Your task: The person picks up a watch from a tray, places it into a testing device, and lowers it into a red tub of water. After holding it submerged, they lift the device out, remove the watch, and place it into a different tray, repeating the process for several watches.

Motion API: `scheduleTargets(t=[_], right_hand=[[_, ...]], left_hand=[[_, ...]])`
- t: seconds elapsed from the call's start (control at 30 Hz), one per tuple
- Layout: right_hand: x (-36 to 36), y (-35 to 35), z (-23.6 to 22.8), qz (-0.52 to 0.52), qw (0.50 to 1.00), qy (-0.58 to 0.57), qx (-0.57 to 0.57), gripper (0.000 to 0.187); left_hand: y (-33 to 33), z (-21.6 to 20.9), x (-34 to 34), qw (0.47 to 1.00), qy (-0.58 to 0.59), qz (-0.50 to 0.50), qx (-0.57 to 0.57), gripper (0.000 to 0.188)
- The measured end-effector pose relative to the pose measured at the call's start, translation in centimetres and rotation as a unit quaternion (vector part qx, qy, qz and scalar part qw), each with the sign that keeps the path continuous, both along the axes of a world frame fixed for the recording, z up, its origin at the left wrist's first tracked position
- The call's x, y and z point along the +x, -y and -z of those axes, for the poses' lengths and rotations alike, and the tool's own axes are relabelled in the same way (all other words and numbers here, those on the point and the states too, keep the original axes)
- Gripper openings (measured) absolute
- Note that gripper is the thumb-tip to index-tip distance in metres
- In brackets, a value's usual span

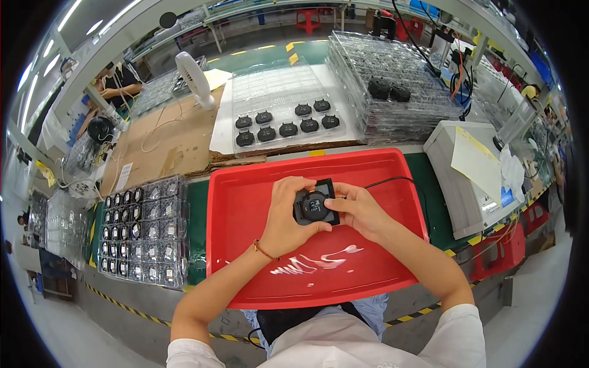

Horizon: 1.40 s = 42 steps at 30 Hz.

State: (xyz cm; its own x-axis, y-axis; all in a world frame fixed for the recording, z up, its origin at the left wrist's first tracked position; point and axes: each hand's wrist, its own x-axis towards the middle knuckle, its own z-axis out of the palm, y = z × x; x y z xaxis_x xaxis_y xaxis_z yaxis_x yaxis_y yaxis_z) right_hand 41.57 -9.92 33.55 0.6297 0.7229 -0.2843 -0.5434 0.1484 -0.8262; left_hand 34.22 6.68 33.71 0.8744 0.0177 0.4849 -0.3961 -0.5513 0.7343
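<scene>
Above a red plastic tray (pixel 251 283), a black square block (pixel 332 191) is held between my two hands. A round black part like a smartwatch body (pixel 314 206), with small pale markings on its face, sits on the block. My left hand (pixel 286 211) wraps the block's left side, its fingers over the far edge and its thumb along the near edge. My right hand (pixel 358 210) grips the right side, with the thumb on the round part's edge. A thin black cable (pixel 392 180) runs right from near the block.
A clear blister tray (pixel 275 86) of similar black parts lies beyond the red tray. Stacked clear trays (pixel 405 73) stand back right, near a grey-white machine (pixel 457 178). A parts tray (pixel 165 230) is at left, cardboard (pixel 175 138) and a white fan (pixel 195 80) behind it.
</scene>
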Motion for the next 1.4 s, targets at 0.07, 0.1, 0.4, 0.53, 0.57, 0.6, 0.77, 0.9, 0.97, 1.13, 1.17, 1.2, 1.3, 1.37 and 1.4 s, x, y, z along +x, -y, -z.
scheduleTargets(t=[0.07, 0.1, 0.4, 0.53, 0.57, 0.6, 0.77, 0.9, 0.97, 1.13, 1.17, 1.2, 1.3, 1.37, 1.4], right_hand=[[-0.1, -0.1, 0.0, 0.003, 1.0, 0.024, 0.006, 0.033], [-0.2, -0.2, -0.1, 0.002, 1.0, 0.023, 0.007, 0.033], [-0.3, -0.2, 0.3, 0.012, 0.996, 0.086, -0.02, 0.038], [-0.4, -0.4, 0.5, -0.006, 0.989, 0.13, -0.073, 0.037], [-0.5, -0.4, 0.3, -0.004, 0.989, 0.128, -0.069, 0.036], [-0.5, -0.4, 0.3, -0.006, 0.989, 0.127, -0.07, 0.036], [-1.0, -0.5, 1.2, -0.01, 0.969, 0.214, -0.125, 0.032], [-1.0, -0.3, 2.1, -0.03, 0.948, 0.259, -0.18, 0.031], [-1.1, -0.3, 2.3, -0.046, 0.953, 0.226, -0.195, 0.031], [-1.5, 0.0, 3.4, -0.087, 0.935, 0.242, -0.243, 0.03], [-1.5, -0.1, 3.9, -0.083, 0.943, 0.213, -0.241, 0.029], [-1.5, 0.0, 4.1, -0.085, 0.944, 0.209, -0.242, 0.029], [-1.5, -0.1, 3.3, -0.094, 0.949, 0.175, -0.246, 0.025], [-1.4, -0.4, 2.7, -0.119, 0.935, 0.153, -0.296, 0.023], [-1.4, -0.2, 3.1, -0.118, 0.936, 0.15, -0.297, 0.023]], left_hand=[[-0.3, 0.3, 0.2, 1.0, 0.004, 0.009, -0.019, 0.074], [-0.5, 0.5, 0.4, 0.997, 0.005, 0.013, -0.074, 0.077], [-1.8, 0.5, 0.4, 0.884, -0.276, 0.123, -0.358, 0.052], [-2.5, 1.7, 0.4, 0.898, -0.282, 0.104, -0.322, 0.046], [-2.5, 1.2, 0.3, 0.879, -0.297, 0.119, -0.354, 0.044], [-2.5, 0.9, 0.2, 0.858, -0.312, 0.134, -0.385, 0.042], [-2.5, 2.6, 0.0, 0.939, -0.281, 0.068, -0.186, 0.036], [-1.5, 1.7, -0.5, 0.945, -0.319, -0.004, -0.074, 0.039], [-1.0, 1.1, -0.7, 0.938, -0.339, -0.016, -0.067, 0.039], [-0.5, 2.3, -1.1, 0.924, -0.379, -0.039, -0.043, 0.039], [-0.4, 2.8, -1.1, 0.925, -0.376, -0.035, -0.042, 0.039], [-0.4, 3.1, -1.1, 0.927, -0.372, -0.031, -0.041, 0.04], [-0.4, 3.0, -1.1, 0.917, -0.396, -0.034, -0.034, 0.04], [-0.5, 3.4, -1.3, 0.918, -0.393, -0.035, -0.031, 0.04], [-0.5, 3.6, -1.4, 0.921, -0.387, -0.037, -0.026, 0.041]])
